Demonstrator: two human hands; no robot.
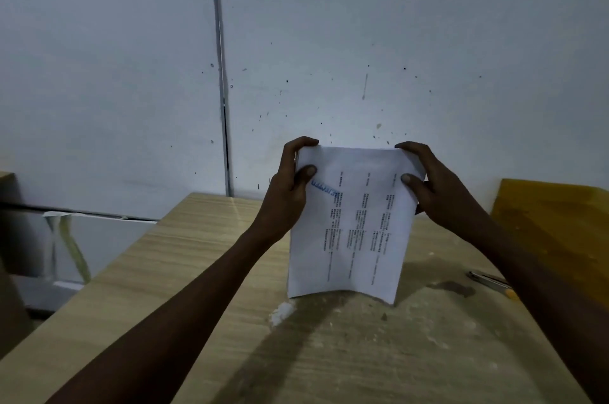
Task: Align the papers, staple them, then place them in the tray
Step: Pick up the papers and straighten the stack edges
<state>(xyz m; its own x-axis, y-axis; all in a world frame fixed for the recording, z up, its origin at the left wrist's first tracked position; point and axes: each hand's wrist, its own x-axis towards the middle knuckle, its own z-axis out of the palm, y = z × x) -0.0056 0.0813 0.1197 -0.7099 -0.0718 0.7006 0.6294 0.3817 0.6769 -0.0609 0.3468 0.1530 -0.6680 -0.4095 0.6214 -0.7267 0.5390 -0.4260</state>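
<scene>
Papers (349, 225) — a thin sheaf of white printed sheets with rows of small dark text and a blue stamped mark near the top left — stood upright on their bottom edge on the pale wood-grain tabletop (184, 272), slightly right of the middle of the view. That pose read as the aligning step: standing the sheets on one edge lets them settle against the flat surface until their edges run flush, and the lower edge bowed a little, with its corners touching the wood. The left hand (290, 183) clasped the sheaf's upper corner at about ten o'clock, thumb pressed on the printed face and fingers curled round behind. The right hand (431, 186) mirrored it at about two o'clock, thumb on the face and fingers wrapped over the top edge. Both hands were closed on the sheaf, pinching it from the two sides, probably firmly enough to keep it vertical while leaving the sheets free to slide. At about four o'clock from the sheaf, well apart from it and partly hidden by the right forearm, lay a slim metallic tool with a yellow tip (491, 281) — whether it was the stapler could not be told. A mustard-yellow board (557, 225) leaned at the three o'clock edge; no tray could be made out. White crumbly residue (281, 311) lay on the wood just beside the sheaf's lower left corner, and a dark stain (453, 288) sat near the tool.
</scene>
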